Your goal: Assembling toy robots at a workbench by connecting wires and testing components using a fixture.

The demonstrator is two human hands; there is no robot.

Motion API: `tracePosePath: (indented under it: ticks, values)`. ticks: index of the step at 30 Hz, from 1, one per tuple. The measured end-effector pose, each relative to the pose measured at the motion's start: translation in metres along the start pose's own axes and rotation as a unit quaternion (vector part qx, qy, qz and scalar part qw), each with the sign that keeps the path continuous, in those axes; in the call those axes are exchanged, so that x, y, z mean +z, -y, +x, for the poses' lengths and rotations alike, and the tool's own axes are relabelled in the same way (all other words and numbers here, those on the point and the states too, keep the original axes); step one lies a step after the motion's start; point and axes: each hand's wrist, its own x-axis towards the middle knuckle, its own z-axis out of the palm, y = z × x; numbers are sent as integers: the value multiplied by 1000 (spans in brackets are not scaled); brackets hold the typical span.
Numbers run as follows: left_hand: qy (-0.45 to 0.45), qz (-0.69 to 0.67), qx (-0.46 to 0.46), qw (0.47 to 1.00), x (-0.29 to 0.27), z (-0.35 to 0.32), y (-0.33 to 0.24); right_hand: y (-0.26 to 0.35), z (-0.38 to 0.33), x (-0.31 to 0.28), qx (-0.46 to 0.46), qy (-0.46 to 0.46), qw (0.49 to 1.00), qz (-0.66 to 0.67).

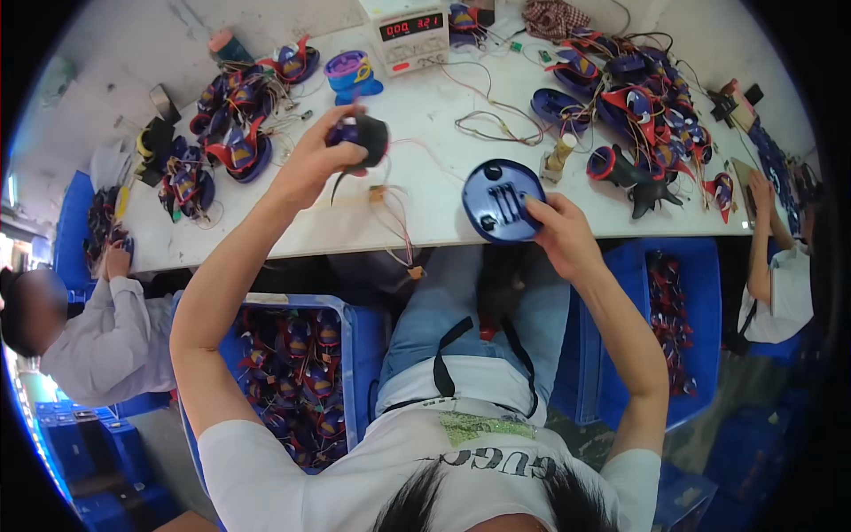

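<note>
My left hand (312, 161), raised over the white table (425, 120), is closed round a dark purple and black toy part (372, 142). Thin wires (399, 217) trail near it, with a small tan connector (378, 192) over the table and another piece dangling past the edge. My right hand (567, 235) grips the rim of a blue oval plastic shell (486, 206), its hollow side with slots and round posts showing. A small bottle (558, 158) stands just beyond that shell. How the wires join the toy part is hidden by my fingers.
A white bench meter (403, 44) with a red display and a blue cup-shaped holder (350, 78) stand at the back. Wired toy parts lie piled left (239, 124) and right (647, 97). Blue bins (350, 355) flank my legs; people work at both sides.
</note>
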Motion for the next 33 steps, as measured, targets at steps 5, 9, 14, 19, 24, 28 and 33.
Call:
tracePosePath:
  ticks: [5,9,14,19,24,28,33]
  values:
    - [-163,80,-67,981,-21,4,36,-19,29,17,-34,-34,999,-23]
    - [-259,139,-98,951,-26,13,47,-21,43,22,-53,-67,988,-128]
    - [-198,317,-99,922,-43,20,37,-1,42,19,-17,-26,977,-213]
    - [-247,553,-24,795,-46,24,48,6,12,-6,-90,-85,948,-293]
    - [-323,482,-59,812,-53,39,68,14,26,-26,-238,-203,905,-290]
    - [-366,466,-74,802,-55,46,81,26,55,-29,-227,-185,902,-316]
    - [-424,349,-76,833,-55,42,78,39,72,-32,-154,-110,916,-353]
